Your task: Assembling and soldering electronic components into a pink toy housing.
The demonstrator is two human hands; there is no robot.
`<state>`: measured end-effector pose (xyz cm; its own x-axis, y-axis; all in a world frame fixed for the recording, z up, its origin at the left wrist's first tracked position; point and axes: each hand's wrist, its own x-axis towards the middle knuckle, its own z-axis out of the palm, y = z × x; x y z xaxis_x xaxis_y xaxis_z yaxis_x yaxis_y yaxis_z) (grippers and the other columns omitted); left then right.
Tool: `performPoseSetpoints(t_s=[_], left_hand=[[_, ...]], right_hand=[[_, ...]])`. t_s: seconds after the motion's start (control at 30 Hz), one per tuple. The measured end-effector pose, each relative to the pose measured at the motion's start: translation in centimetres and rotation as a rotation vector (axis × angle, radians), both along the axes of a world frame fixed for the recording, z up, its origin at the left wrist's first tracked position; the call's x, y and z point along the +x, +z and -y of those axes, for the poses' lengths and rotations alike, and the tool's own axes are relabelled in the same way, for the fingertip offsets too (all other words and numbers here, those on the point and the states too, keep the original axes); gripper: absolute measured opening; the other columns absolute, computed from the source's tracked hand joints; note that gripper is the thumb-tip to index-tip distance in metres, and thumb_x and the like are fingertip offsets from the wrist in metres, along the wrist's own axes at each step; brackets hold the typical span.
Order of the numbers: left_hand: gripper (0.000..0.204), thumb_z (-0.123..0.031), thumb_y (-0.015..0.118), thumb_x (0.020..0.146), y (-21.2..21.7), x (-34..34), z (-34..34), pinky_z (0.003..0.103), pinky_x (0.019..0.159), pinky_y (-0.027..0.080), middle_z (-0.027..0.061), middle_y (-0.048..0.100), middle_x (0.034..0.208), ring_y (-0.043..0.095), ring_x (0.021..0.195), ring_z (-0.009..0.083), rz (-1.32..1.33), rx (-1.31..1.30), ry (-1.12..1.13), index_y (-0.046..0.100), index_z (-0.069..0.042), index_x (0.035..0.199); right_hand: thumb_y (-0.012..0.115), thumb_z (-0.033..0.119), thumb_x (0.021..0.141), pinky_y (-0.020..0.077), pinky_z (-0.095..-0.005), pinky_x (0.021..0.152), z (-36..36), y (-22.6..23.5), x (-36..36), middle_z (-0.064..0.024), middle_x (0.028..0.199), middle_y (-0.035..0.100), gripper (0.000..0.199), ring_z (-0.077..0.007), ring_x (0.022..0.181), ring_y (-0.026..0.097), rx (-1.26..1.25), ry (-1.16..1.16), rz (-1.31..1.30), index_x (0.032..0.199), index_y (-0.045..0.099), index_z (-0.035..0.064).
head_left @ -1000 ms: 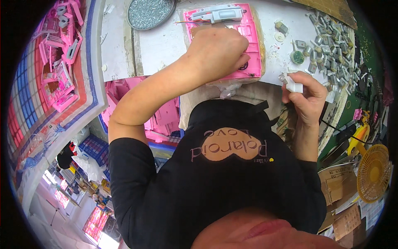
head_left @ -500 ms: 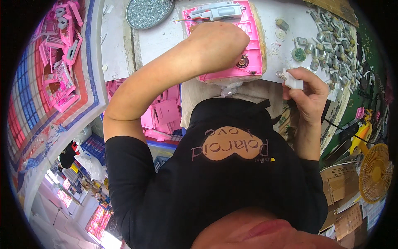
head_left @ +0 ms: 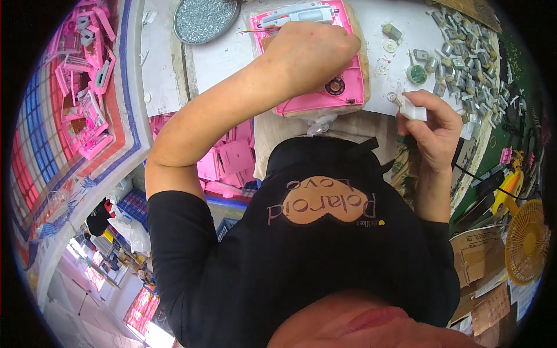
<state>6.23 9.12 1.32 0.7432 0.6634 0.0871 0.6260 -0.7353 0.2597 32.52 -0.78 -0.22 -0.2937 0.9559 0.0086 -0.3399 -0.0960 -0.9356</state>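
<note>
In front of me lies a pink plastic housing (head_left: pixel 290 107), its inner side up. It carries a grey-white module (head_left: pixel 299 15) with thin coloured wires at the far edge and a round black speaker (head_left: pixel 335 86) near its right side. My left hand (head_left: pixel 313 55) is curled over the middle of this housing, back of the hand up; its fingertips and anything in them are hidden. To the right, my right hand (head_left: pixel 435 130) pinches a small white plastic part (head_left: pixel 413 111) between thumb and fingers. A coil spring (head_left: pixel 394 98) sticks out from that part's left side.
A round dish of small screws (head_left: pixel 206 20) stands at the far left. Many small metal motors (head_left: pixel 458 58) are heaped at the right, near a green round piece (head_left: pixel 416 74). Pink housings (head_left: pixel 232 156) lie below the table edge, more pink parts (head_left: pixel 87 87) further left.
My left hand has shifted slightly right and away from me over the housing, uncovering more of the speaker. My right hand has turned the white part a little, keeping its hold.
</note>
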Motion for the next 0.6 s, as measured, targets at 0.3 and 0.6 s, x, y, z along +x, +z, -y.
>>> performPoseSetpoints(t_s=[0.3,0.6], left_hand=[[0.007,-0.010,0.067,0.082,-1.1,-0.7,0.4,0.042,0.060,0.057,0.0138,0.071,0.074,0.073,0.073,0.0312,0.124,0.005,0.039,0.071,-0.005,0.085],[0.011,-0.007,0.069,0.096,-1.1,-3.2,3.4,0.023,0.057,0.057,0.0074,0.073,0.076,0.075,0.069,0.0130,0.848,-0.540,0.508,0.069,0.003,0.102]], right_hand=[[0.080,0.000,0.082,0.0528,-0.0279,0.074,-1.9,1.3,-0.8,-0.0080,0.105,0.073,0.026,-0.0146,0.086,0.068,0.307,-0.159,0.739,0.108,0.073,-0.0006],[0.082,0.006,0.070,0.0522,-0.0370,0.078,-7.8,3.7,-5.2,-0.0086,0.098,0.065,0.034,-0.0282,0.094,0.061,0.983,0.096,1.145,0.103,0.074,0.0065]])
